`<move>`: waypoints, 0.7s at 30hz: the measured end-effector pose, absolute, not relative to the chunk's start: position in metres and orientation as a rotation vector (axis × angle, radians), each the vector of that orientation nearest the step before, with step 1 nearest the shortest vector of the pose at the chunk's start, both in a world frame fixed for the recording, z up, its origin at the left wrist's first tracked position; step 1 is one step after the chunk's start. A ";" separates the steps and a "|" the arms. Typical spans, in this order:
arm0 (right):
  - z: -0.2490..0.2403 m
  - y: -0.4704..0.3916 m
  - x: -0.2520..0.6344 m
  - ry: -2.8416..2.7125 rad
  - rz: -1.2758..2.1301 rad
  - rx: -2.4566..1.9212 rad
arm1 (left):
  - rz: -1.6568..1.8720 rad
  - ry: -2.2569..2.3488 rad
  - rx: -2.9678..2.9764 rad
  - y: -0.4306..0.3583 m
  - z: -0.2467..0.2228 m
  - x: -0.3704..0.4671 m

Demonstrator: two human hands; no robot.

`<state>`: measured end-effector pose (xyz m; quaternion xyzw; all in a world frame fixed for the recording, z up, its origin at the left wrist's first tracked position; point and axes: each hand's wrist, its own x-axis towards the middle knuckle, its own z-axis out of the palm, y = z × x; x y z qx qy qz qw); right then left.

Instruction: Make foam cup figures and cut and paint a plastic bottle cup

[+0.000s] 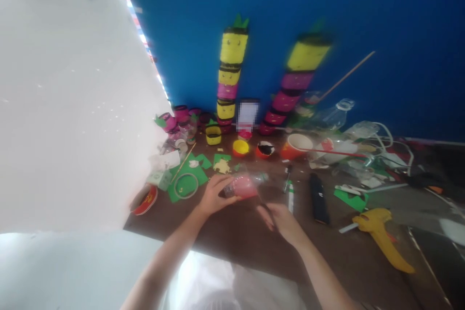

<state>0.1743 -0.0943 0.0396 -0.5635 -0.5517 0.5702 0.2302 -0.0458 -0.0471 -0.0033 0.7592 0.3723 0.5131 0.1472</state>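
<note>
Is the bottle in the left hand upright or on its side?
On its side: the bottle runs lengthwise across the view, the left hand gripping one end. Blur hides whether it is capped.

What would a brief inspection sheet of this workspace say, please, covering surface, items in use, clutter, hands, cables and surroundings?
Surface: dark brown tabletop, bare along the middle of its near edge.
Items in use: clear plastic bottle with a pink band; slim dark-handled tool, too blurred to identify.
Clutter: green flat sheets at left; yellow glue gun and black oblong object at right.
Hands: left hand grips the bottle; right hand holds the tool near it.
Cables: white looped cord among the right-hand clutter; its ends are unclear.
Surroundings: blue wall behind two tall yellow-and-magenta stacks; large white panel at left.
</note>
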 end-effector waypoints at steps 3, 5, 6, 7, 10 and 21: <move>0.038 -0.097 0.172 -1.498 1.534 -1.599 | 1.489 1.070 2.184 -0.047 -0.003 -0.046; 0.038 -0.100 0.172 -1.486 1.495 -1.634 | 1.487 1.059 2.171 -0.047 -0.002 -0.047; 0.038 -0.101 0.171 -1.486 1.471 -1.645 | 1.474 1.049 2.149 -0.047 -0.002 -0.047; 0.038 -0.102 0.171 -1.494 1.451 -1.647 | 1.459 1.037 2.110 -0.046 -0.002 -0.048; 0.037 -0.106 0.171 -1.542 1.430 -1.614 | 1.451 1.010 1.830 -0.044 -0.003 -0.049; 0.033 -0.108 0.165 -1.540 1.497 -1.476 | 1.224 1.105 1.516 -0.045 -0.003 -0.047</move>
